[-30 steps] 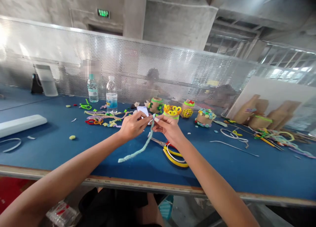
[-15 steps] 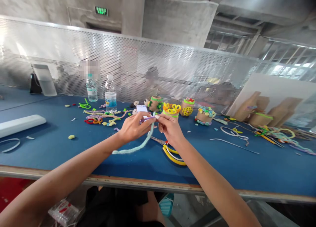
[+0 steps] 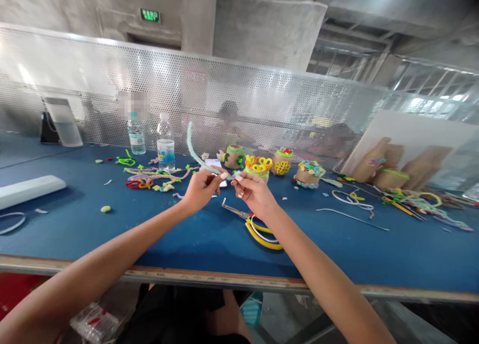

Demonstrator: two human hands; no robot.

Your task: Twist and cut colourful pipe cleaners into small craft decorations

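While the left hand [image 3: 204,191] pinches a pale blue pipe cleaner [image 3: 195,154] upright above the yellow-handled scissors [image 3: 262,236], the right hand's fingertips [image 3: 239,180] close beside it, their hold unclear. Beyond the scissors, decorated pots [image 3: 283,162] look finished; this pipe cleaner looks barely shaped, only bent.

Phone [image 3: 212,163] half hidden behind the left hand [image 3: 202,191] (screen unreadable); figure [image 3: 228,115] beyond the perforated metal panel [image 3: 262,97] blurred.
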